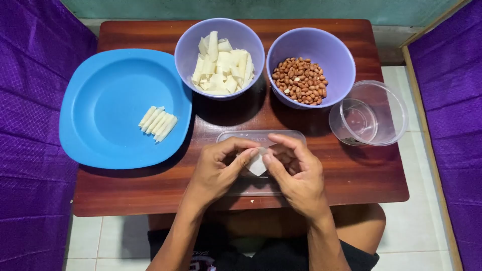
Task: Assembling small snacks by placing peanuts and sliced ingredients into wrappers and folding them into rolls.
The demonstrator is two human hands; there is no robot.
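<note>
Both our hands meet over the clear flat lid (261,136) at the table's near middle. Our left hand (217,171) and right hand (296,173) curl their fingertips together, pinching a small white wrapper piece (257,164) between them. Bare wooden table (366,175) lies open to the right, up to its near edge; the blue plate (108,108) sits well left.

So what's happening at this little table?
A person's left hand and right hand together pinch a small white wrapper piece over a clear flat lid. Four finished rolls lie on the blue plate. Behind are a bowl of white strips and a bowl of peanuts.
</note>
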